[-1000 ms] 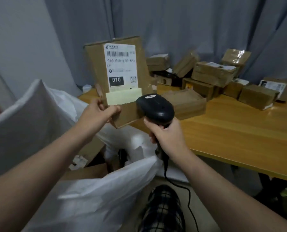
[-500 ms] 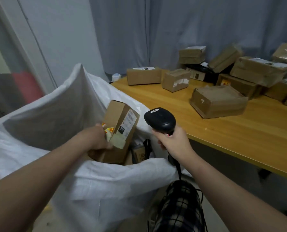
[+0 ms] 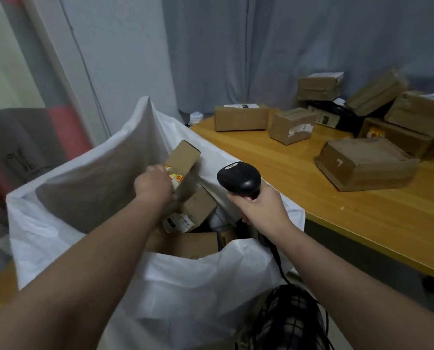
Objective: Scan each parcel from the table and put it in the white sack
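Left hand grips the parcel by its lower end, tilted inside the sack mouth. Right hand wraps the scanner handle. Looks light, stiff cardboard; one hand suffices. More boxes wait on the table.

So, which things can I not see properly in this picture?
Head view only.
Held parcel: far faces turned away, lower part behind the left hand.
Scanner handle: wrapped by the right hand.
Label print on a parcel inside the white sack: too blurred.
Rightmost parcels: cut by the frame edge.
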Demonstrator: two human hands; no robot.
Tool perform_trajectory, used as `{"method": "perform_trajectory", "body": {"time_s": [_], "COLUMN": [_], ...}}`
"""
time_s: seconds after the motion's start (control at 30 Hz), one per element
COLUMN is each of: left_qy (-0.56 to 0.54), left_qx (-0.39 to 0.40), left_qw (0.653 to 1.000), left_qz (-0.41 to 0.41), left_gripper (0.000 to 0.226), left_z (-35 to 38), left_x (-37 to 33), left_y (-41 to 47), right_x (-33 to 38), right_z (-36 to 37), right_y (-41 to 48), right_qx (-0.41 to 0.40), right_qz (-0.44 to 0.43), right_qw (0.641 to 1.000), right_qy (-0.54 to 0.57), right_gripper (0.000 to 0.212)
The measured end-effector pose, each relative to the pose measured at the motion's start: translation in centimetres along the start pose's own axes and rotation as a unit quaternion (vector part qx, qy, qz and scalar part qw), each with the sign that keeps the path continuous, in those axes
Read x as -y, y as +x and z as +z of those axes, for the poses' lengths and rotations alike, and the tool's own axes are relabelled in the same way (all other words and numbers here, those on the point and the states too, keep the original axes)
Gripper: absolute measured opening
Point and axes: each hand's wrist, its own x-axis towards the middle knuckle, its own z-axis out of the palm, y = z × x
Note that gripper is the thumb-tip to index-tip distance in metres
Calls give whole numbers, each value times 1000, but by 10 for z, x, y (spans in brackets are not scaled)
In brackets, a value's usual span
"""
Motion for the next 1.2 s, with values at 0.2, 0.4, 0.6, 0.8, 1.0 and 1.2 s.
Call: {"method": "perform_trajectory", "body": {"time_s": [0.2, 0.4, 0.6, 0.8, 1.0, 1.2], "left_qy": [-32, 32, -18, -83, -195, -154], "left_qx": [85, -6, -167, -230, -192, -73], "left_qw": [996, 999, 959, 907, 851, 880], "left_qz": [-23, 18, 229, 343, 449, 443], "left_gripper": [80, 87, 46, 46, 53, 84], "left_z": [12, 41, -15, -59, -78, -106], "left_x": [-3, 2, -72, -159, -253, -334], "left_y": [10, 1, -13, -38, -61, -26], "right_x": [-14, -11, -17, -25, -49, -62], "right_z": [-7, -4, -38, -127, -205, -236], "right_y": [3, 2, -2, -15, -49, -58], "right_qx": [-15, 2, -44, -167, -272, -311], "right_qz": [23, 35, 40, 38, 76, 103], "right_qw": [1000, 999, 998, 985, 958, 941], "right_qy": [-6, 24, 8, 12, 42, 87], "right_gripper": [20, 18, 18, 23, 18, 18]}}
